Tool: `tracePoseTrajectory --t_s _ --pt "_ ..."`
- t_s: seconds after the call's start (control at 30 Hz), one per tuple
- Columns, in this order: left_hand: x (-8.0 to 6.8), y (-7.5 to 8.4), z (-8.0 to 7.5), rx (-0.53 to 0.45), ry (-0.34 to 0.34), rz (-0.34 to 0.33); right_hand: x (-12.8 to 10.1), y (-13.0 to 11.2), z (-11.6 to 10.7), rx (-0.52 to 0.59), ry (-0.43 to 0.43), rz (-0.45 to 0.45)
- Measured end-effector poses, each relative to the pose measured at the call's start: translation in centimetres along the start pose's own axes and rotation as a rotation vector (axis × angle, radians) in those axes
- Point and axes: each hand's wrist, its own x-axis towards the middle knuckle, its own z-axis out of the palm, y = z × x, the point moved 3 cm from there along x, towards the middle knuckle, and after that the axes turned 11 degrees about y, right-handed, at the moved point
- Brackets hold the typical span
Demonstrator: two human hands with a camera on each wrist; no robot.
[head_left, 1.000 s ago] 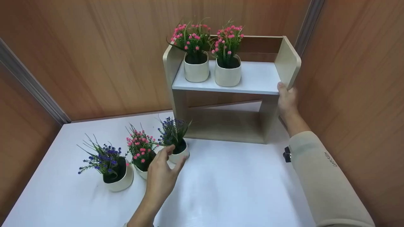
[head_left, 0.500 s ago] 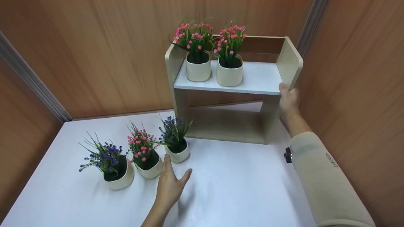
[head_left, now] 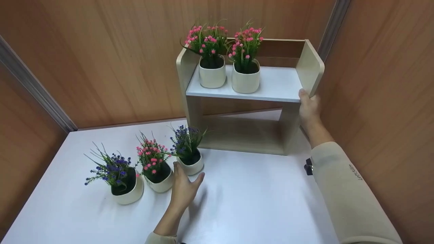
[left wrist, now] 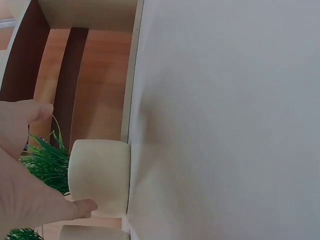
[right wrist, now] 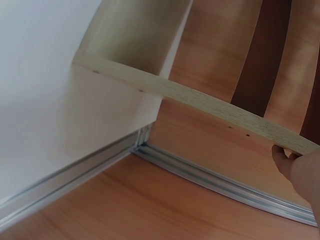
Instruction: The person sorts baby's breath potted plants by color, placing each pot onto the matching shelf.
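Observation:
My left hand [head_left: 184, 191] is held low over the table with thumb and fingers spread, in front of a purple-flowered potted plant [head_left: 192, 166]. In the left wrist view, that hand [left wrist: 30, 192] hovers beside a cream pot [left wrist: 100, 175]; whether a fingertip touches it, I cannot tell. My right hand [head_left: 310, 110] grips the right side panel of a two-tier shelf [head_left: 281, 83], thumb at the front edge. The right wrist view has only the fingers [right wrist: 287, 162] showing at that panel [right wrist: 210, 107]. Two pink-flowered potted plants [head_left: 212, 73] [head_left: 245, 79] stand on the upper tier.
A pink-flowered potted plant [head_left: 159, 183] and another purple-flowered one [head_left: 128, 195] stand on the white table [head_left: 244, 200], left of my left hand. Wooden partition walls [head_left: 129, 61] with metal corner strips enclose the table at the back and sides.
My left hand has drawn back from the purple-flowered plant towards the table's front, then edged slightly forward again. My right hand keeps its hold on the shelf, and the pots stand where they were.

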Motion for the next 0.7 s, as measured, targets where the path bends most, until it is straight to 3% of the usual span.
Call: tracePoseTrajectory --t_s 0.43,0.7 --pt "2.8 -0.4 0.8 -0.009 0.059 0.066 -0.1 0.2 0.1 0.074 -0.019 -0.026" --pt "4.1 -0.2 1.4 -0.051 0.055 0.077 0.1 0.1 -0.1 0.018 -0.014 0.007"
